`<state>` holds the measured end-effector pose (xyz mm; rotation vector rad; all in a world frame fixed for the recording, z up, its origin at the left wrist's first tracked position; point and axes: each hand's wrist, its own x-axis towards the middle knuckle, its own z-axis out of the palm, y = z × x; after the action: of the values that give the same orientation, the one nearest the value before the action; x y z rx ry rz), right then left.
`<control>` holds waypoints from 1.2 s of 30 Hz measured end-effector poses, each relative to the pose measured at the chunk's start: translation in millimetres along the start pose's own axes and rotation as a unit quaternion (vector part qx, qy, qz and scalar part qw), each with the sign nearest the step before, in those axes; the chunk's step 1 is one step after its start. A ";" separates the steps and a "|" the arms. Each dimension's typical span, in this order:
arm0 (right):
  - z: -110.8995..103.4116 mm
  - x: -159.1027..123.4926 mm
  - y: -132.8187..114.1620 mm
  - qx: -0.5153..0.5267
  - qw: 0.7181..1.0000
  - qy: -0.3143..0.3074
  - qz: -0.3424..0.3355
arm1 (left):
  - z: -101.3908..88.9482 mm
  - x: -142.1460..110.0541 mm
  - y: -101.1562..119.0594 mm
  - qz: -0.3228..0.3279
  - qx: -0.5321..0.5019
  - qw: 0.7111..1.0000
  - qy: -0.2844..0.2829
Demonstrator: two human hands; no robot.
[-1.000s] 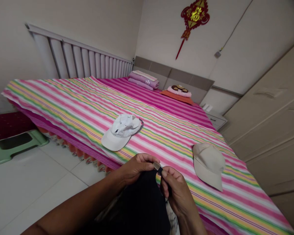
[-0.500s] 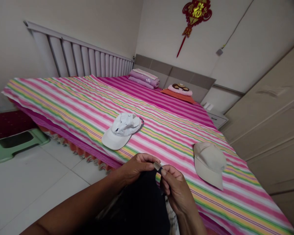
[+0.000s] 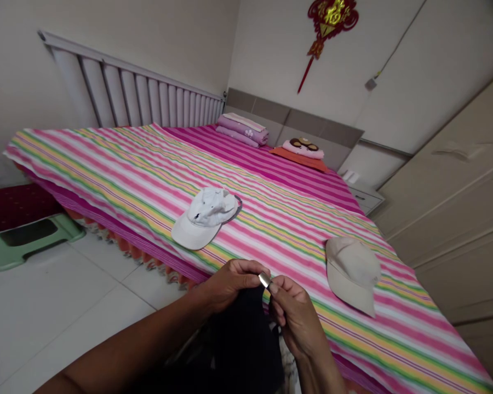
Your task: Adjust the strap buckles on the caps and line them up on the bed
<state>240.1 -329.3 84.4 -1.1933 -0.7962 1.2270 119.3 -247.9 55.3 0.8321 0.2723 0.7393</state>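
My left hand and my right hand meet at the near edge of the bed, both pinched on a black cap at its small metal strap buckle. The black cap hangs below my hands, partly hidden by my forearms. A white cap lies on the striped bedspread beyond my left hand. To the right of my right hand, a beige cap rests on the bed.
Folded purple bedding and a pink pillow on an orange cloth lie at the headboard. A green step stool stands on the tiled floor at left. A wardrobe lines the right side, a nightstand beside it.
My hands stay pinched on the buckle and have shifted slightly lower; the view has tilted up a little. The caps on the bed have not moved.
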 end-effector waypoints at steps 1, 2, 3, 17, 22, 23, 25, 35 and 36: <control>0.3 0.0 0.1 -0.002 1.000 0.000 0.003 | 0.4 -0.5 -0.6 0.000 0.001 1.000 0.001; 0.8 0.0 0.3 0.007 1.000 -0.003 0.009 | 0.9 -0.9 -1.1 0.000 0.003 1.000 0.004; 1.6 0.1 0.5 0.022 1.000 -0.007 0.016 | 1.4 -1.2 -1.5 0.002 0.008 1.000 0.007; 8.3 -4.2 10.1 0.075 0.997 0.021 0.013 | 4.6 -4.9 -11.2 0.026 0.037 0.997 0.058; 7.6 -7.6 11.0 0.125 0.992 0.004 0.025 | 7.2 -6.2 -13.3 0.005 -0.002 0.998 0.056; 7.5 -7.7 11.0 0.120 0.992 0.008 0.025 | 7.4 -6.3 -13.3 0.009 -0.001 0.998 0.058; 7.7 -7.5 11.3 0.104 0.994 0.023 0.023 | 7.5 -6.5 -13.4 0.019 0.008 0.998 0.061; 7.7 -7.2 9.6 0.092 0.993 0.067 0.025 | 5.7 -8.7 -17.6 0.003 -0.011 1.000 0.006; 7.2 -8.3 8.9 0.097 0.993 0.064 0.027 | 5.4 -9.1 -17.4 0.000 -0.019 1.000 0.007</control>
<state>229.1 -336.3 78.8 -1.1277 -0.5406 1.2281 123.8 -265.0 45.2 0.7914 0.2693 0.7490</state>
